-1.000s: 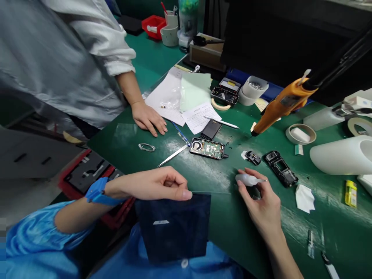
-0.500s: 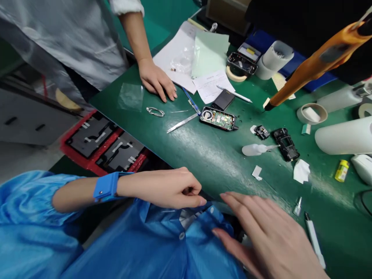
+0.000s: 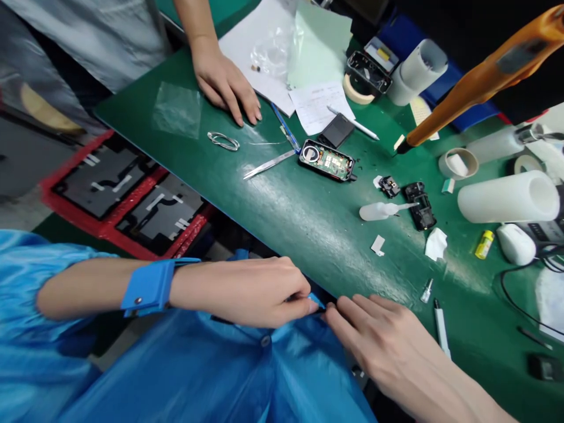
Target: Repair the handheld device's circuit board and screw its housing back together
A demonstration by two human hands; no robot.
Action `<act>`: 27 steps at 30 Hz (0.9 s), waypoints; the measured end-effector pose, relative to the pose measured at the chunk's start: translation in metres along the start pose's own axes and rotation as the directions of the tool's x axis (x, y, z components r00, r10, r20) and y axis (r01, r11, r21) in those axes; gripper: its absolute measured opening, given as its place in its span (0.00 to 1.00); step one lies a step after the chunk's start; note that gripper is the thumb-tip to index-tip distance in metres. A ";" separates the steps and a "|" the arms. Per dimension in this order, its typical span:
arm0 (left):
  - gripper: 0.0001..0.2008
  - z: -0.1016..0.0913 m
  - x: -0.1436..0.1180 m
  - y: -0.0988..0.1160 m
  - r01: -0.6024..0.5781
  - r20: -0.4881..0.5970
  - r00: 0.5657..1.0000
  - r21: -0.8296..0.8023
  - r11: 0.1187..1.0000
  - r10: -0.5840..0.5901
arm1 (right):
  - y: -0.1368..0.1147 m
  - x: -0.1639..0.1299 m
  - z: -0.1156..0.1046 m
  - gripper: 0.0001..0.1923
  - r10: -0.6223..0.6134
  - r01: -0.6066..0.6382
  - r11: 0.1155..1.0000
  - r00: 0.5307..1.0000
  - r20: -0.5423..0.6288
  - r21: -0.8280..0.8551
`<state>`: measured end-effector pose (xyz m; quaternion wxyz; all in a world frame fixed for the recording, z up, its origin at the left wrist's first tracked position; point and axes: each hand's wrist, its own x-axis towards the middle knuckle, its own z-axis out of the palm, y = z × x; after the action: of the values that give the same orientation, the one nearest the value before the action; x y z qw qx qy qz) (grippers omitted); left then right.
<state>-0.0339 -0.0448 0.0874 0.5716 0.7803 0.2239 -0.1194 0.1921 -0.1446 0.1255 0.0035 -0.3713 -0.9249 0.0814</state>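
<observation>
Seen from the head camera, the blue coat collar (image 3: pixel 315 302) at the green table (image 3: pixel 308 229) edge is pinched by the closed left hand (image 3: pixel 247 291); the right hand (image 3: pixel 388 346) touches it, fingers loosely extended, gripping nothing. Should the pinch loosen, the slick fabric could slip free.

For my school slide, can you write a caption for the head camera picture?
Two hands, left and right, pinch a blue coat at a green table beside an opened phone.

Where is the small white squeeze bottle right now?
In the head view, the squeeze bottle lies on its side on the green mat, right of centre, its nozzle pointing at the black phone frame.
</observation>
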 end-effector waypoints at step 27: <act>0.25 0.001 0.001 -0.008 -0.021 0.016 1.000 -0.003 1.000 0.021 | 0.015 0.003 0.000 0.14 0.002 -0.011 0.999 0.987 0.161 0.052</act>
<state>-0.0364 -0.0439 0.0797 0.5756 0.7809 0.2112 -0.1197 0.1998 -0.1321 0.1230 -0.0617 -0.3664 -0.9184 0.1357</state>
